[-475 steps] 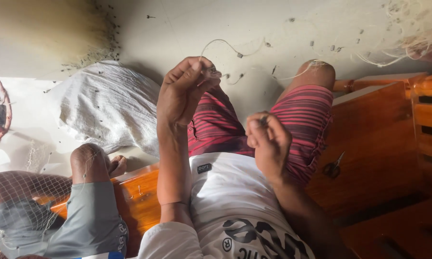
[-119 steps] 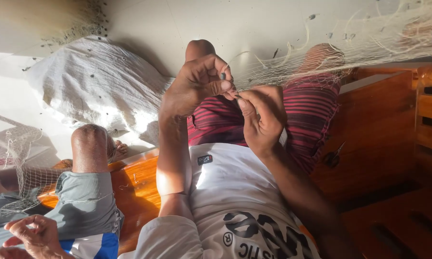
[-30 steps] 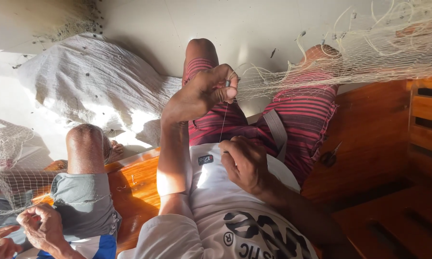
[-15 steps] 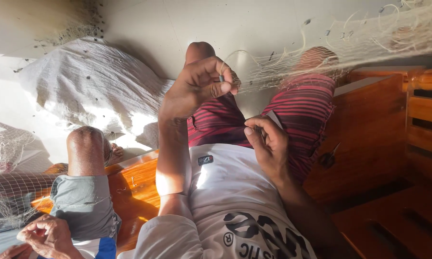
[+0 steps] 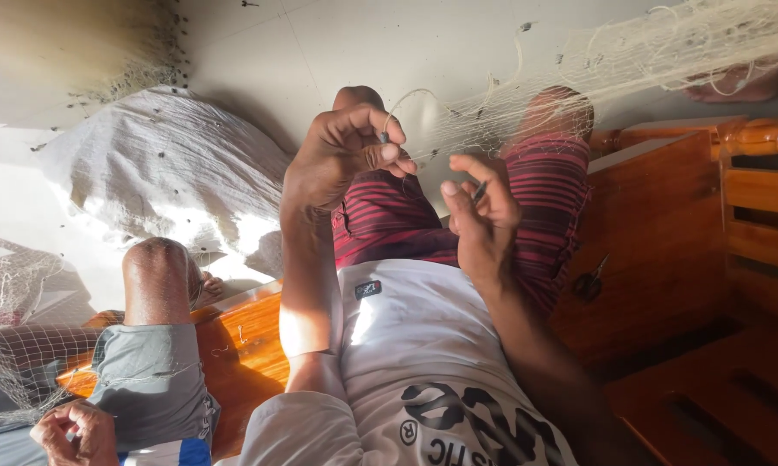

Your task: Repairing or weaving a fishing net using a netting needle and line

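**Net pinched, needle up**

My left hand (image 5: 341, 151) is raised over my lap, fingers (image 5: 389, 154) pinched tight on a strand of the pale fishing net (image 5: 631, 60), which runs from that pinch up and away to the right over my knee. My right hand (image 5: 484, 211) sits just beside it, slightly lower, fingers narrow around a thin dark netting needle (image 5: 478, 193). Striped shorts (image 5: 544, 185) lie under both. Bottom left, another person's hand (image 5: 74, 431) works more netting.
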